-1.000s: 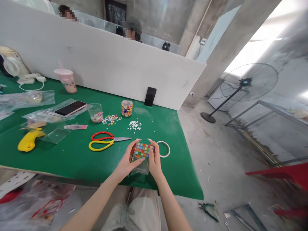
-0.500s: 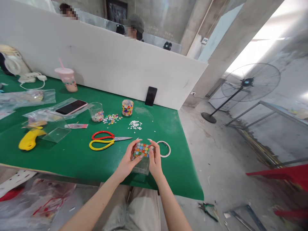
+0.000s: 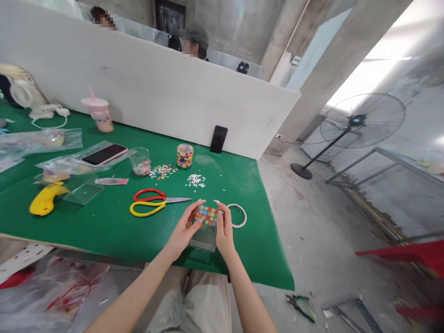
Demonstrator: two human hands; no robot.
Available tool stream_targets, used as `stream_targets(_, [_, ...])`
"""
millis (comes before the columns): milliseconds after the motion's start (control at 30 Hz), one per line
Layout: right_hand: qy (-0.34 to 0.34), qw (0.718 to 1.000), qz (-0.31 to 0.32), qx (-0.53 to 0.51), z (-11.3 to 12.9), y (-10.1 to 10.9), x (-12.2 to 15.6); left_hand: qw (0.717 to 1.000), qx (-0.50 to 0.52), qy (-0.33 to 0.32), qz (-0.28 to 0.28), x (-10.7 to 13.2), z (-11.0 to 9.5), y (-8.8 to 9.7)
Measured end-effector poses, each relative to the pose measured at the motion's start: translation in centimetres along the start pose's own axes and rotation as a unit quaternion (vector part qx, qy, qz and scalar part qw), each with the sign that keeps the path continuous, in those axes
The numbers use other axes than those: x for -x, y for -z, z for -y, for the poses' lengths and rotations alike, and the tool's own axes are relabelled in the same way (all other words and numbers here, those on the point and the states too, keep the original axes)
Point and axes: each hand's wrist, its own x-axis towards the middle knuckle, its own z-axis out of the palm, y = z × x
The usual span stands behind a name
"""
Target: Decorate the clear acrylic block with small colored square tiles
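A clear plastic box point(image 3: 204, 241), its far part covered with colourful mosaic tiles, is held between both hands low over the green table. My left hand point(image 3: 185, 229) grips its left side, the thumb lying over the tiles. On the right side, my right hand point(image 3: 225, 227) is closed around the edge, fingertips at the far corner. Just beyond my right hand lies a white ring of tape point(image 3: 245, 217). Scissors point(image 3: 156, 201) with one red and one yellow handle rest left of my left hand. White tile pieces point(image 3: 196, 180) are scattered farther back.
A mosaic-covered round jar point(image 3: 185, 156), a clear cup point(image 3: 140, 163) of tiles and loose coloured tiles point(image 3: 163, 172) stand behind. A phone point(image 3: 218, 139) leans on the white partition point(image 3: 156, 92). At left are a pink drink cup point(image 3: 100, 115) and a yellow tool point(image 3: 46, 199).
My left thumb has drawn back slightly to the left across the tiles. Both hands still hold the box in nearly the same place; the view has shifted a little.
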Motion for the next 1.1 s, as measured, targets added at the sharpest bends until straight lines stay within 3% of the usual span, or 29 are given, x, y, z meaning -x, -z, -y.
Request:
stream_targets(233, [-0.008, 1.000, -0.015, 0.001, -0.2, -0.3, -0.8, 0.993, -0.110, -0.042, -0.031, -0.4, 0.3, -0.6])
stream_targets(333, [-0.012, 1.000, -0.007, 0.003, -0.6, -0.4, -1.7, 0.974, -0.201, -0.069, -0.073, -1.4, 0.0, 0.3])
stream_targets(467, [-0.022, 1.000, 0.014, 0.013, -1.3, -0.9, -3.1, 0.920, -0.358, -0.065, -0.147, -5.5, -1.6, 5.0])
stream_targets(600, [-0.016, 0.999, 0.015, 0.037, -1.6, -1.0, -4.2, 0.844, -0.515, 0.010, -0.147, -11.0, -3.7, 11.0])
stream_targets(667, [-0.005, 0.998, 0.006, 0.060, -1.5, -0.5, -4.6, 0.803, -0.577, 0.049, -0.138, -13.1, -4.1, 13.0])
stream_targets(867, [0.003, 0.984, -0.046, 0.170, -1.5, 3.4, -5.1, 0.709, -0.694, 0.100, -0.076, -16.1, -2.2, 14.2])
stream_targets(1100, [0.052, 0.953, -0.032, 0.296, -3.5, 7.1, -3.3, 0.657, -0.746, 0.107, -0.022, -17.0, -0.8, 14.4])
